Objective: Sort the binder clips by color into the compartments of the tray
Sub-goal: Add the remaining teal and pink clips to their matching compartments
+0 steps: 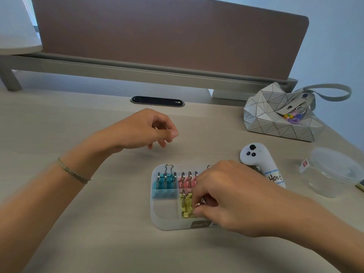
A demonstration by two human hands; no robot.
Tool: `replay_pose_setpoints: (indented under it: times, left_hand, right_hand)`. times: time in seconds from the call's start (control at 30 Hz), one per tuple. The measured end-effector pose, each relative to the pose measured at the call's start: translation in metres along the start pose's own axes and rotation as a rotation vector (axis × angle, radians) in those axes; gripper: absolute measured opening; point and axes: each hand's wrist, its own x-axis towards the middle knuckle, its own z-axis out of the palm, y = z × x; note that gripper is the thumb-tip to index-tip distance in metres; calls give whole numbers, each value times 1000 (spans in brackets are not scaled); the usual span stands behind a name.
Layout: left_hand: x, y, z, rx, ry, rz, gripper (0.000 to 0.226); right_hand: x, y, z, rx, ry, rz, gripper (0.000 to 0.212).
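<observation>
A translucent white tray with several compartments lies on the desk in front of me. Blue binder clips stand in its far left compartment, pink binder clips in the one to their right, and yellow binder clips in a near middle compartment. My right hand covers the tray's right side, its fingertips pinching a yellow clip inside the yellow compartment. My left hand hovers above the desk behind the tray, fingers curled loosely; whether it holds anything is unclear.
A white hand controller with a handwritten label lies right of the tray. A clear round plastic container stands at the far right. A silver geometric bag sits at the back right, a brown desk divider behind.
</observation>
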Motion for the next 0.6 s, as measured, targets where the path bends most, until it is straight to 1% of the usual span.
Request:
replay_pose_setpoints:
  times: [0.1,0.17,0.2,0.23,0.3,0.33,0.37,0.43,0.5,0.6]
  left_hand:
    - [1,-1,0,22,8,-5,11]
    - [3,-4,-2,42,13,-13,12]
    - [3,-6,-3,63,23,-21,11]
    - [5,-9,-4,96,43,-32,11]
    - [10,-18,-5,202,127,-59,9]
    - [12,-24,-4,282,188,-75,8]
    - [14,-31,-4,361,248,-93,9]
    - [16,-46,-5,460,329,-150,17]
    - [16,-57,-8,511,366,-203,24]
    - [14,-60,-13,554,389,-254,29]
  right_hand:
    - [1,3,-8,59,-61,37,18]
    - [9,12,-19,180,-65,74,15]
    - [18,20,-25,234,-13,102,15]
    - [33,31,-30,249,72,133,14]
    - [72,58,-31,164,216,205,11]
    - [93,70,-27,114,225,234,11]
    - [114,80,-21,80,199,251,15]
    - [152,89,-7,58,128,265,28]
    - [180,86,4,26,116,264,44]
    - [210,78,13,-77,84,275,57]
